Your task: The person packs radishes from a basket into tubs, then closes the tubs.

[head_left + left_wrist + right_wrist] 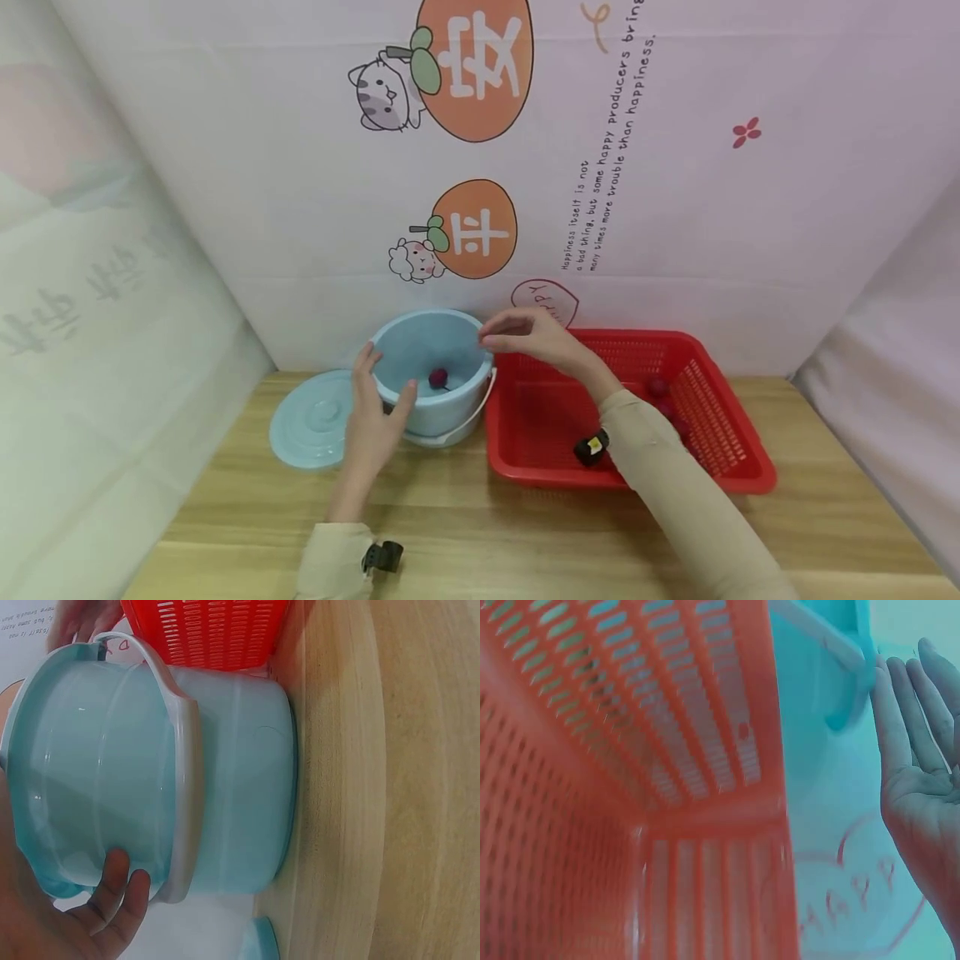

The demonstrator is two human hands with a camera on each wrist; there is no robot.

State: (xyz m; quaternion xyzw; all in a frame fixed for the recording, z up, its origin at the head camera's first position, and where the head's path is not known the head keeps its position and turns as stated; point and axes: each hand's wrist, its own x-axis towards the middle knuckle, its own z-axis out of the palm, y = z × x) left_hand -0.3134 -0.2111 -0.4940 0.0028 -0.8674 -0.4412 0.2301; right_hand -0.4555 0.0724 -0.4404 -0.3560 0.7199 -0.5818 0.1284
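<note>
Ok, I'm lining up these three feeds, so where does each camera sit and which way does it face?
Head: looks forward and down at the table; both hands and sleeves show, left hand on the blue bucket, right hand above its rim.
Left wrist: beside the bucket's wall; palm and fingers show.
Right wrist: inside the red basket, facing the bucket; open fingers show.
Shared: all three show bucket and basket.

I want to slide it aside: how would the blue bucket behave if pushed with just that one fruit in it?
The bucket looks like thin plastic holding one small fruit, so probably light and easy to slide on the smooth table. Being tall, it might tip if pushed near the rim. The round fruit would likely roll inside.
</note>
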